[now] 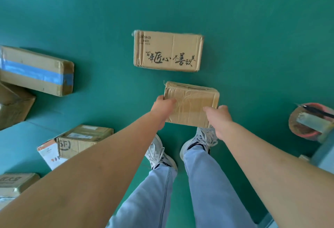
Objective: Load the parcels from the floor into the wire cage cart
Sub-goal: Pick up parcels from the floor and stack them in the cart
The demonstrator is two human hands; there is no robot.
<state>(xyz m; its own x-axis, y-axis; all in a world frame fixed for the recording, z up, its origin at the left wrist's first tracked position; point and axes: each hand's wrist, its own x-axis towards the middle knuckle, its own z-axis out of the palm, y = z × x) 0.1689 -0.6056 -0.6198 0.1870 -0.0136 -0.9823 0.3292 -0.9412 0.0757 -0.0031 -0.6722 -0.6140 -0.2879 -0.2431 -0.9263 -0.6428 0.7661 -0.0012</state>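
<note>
A small taped cardboard parcel is between both my hands, just above my shoes. My left hand grips its left edge, thumb on top. My right hand grips its near right corner. Beyond it, a larger cardboard parcel with black brush lettering lies flat on the green floor. More parcels lie to the left: one with blue tape, a plain one under it, and one with a round logo. The wire cage cart is not in view.
A white and orange packet lies beside the logo parcel, and another printed box sits at the lower left. At the right edge stands a caster wheel under a pale blue frame. My feet stand at the centre.
</note>
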